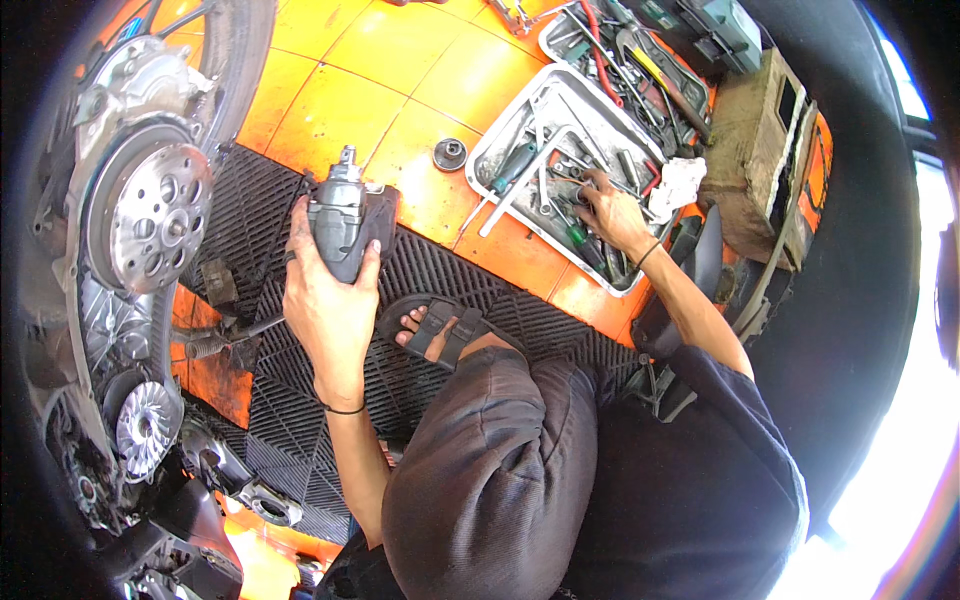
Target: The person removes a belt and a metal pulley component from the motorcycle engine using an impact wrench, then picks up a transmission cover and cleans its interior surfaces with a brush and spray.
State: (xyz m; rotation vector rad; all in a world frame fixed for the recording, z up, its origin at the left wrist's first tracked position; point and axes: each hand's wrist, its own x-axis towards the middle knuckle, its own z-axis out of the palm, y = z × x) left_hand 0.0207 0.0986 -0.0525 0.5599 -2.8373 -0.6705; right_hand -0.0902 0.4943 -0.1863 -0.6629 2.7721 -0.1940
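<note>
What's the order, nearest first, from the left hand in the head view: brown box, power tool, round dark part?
1. Power tool: in the left hand.
2. Round dark part: on orange tiles, ahead and right.
3. Brown box: far right.

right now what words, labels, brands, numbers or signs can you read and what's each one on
None: no text reads clearly anywhere in this view.
Dark grey power tool in the left hand: any marks too small to read.
Tools in the metal tray: any marks too small or blurred.
</note>
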